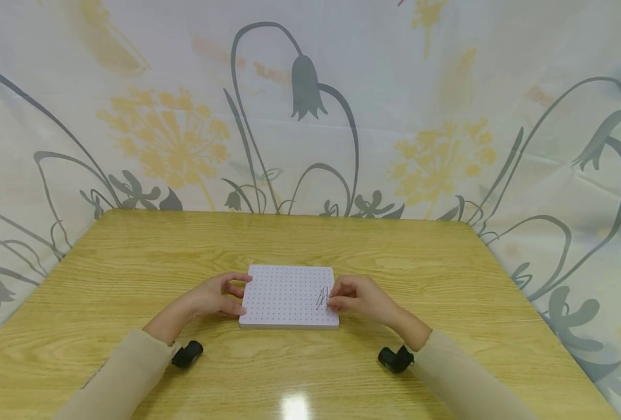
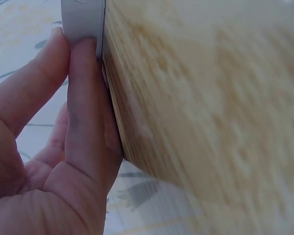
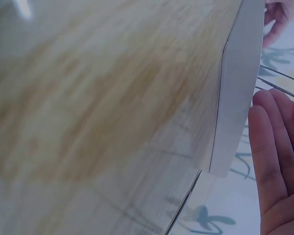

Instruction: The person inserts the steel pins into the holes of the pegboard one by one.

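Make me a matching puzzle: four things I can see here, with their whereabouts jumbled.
1. White rectangular dotted board
2. Thin, straight, dark sticks
3. Beige-sleeved left hand
4. Beige-sleeved right hand

A. Clustered on the board's right part
B. By the board's right edge, fingertips close to the sticks
C. Flat on the yellowish-brown wood-grain table
D. Touching the board's left edge

Pairs: 1-C, 2-A, 3-D, 4-B

Table (image 1: 289, 364) looks like glossy wood from my end. I'd call the board (image 1: 281, 296) smooth plastic, the sleeves (image 1: 126, 370) matt cloth.
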`<action>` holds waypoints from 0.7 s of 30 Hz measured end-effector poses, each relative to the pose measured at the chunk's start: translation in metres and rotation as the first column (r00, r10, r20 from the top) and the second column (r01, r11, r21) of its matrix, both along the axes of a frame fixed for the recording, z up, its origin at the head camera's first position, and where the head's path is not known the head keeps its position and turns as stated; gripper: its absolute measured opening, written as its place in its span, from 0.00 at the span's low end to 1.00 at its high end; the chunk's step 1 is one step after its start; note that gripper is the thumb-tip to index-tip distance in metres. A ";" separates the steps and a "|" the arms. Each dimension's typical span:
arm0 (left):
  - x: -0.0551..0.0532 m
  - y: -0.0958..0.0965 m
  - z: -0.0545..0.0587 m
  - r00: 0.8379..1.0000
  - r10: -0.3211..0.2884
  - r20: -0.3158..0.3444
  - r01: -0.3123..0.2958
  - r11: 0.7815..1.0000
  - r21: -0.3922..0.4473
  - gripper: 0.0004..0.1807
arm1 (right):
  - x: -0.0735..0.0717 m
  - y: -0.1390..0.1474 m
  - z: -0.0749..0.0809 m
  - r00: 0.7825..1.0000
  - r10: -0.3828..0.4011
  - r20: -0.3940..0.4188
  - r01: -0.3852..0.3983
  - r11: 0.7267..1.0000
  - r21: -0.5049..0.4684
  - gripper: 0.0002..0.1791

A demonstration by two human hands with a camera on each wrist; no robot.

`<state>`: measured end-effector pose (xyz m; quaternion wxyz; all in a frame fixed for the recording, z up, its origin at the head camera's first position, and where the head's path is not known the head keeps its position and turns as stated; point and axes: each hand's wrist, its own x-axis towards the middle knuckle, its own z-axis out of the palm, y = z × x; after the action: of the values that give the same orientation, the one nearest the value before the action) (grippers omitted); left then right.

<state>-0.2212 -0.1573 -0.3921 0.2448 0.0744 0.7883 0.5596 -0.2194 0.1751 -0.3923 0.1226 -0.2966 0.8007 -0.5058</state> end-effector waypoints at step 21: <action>-0.001 0.001 0.000 1.000 0.006 0.005 -0.006 1.000 0.001 0.38 | 0.003 -0.010 0.004 0.996 -0.053 -0.066 0.060 0.993 0.102 0.03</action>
<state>-0.2220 -0.1568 -0.3924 0.2449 0.0707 0.7876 0.5610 -0.2162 0.1651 -0.3881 0.0982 -0.2830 0.8376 -0.4568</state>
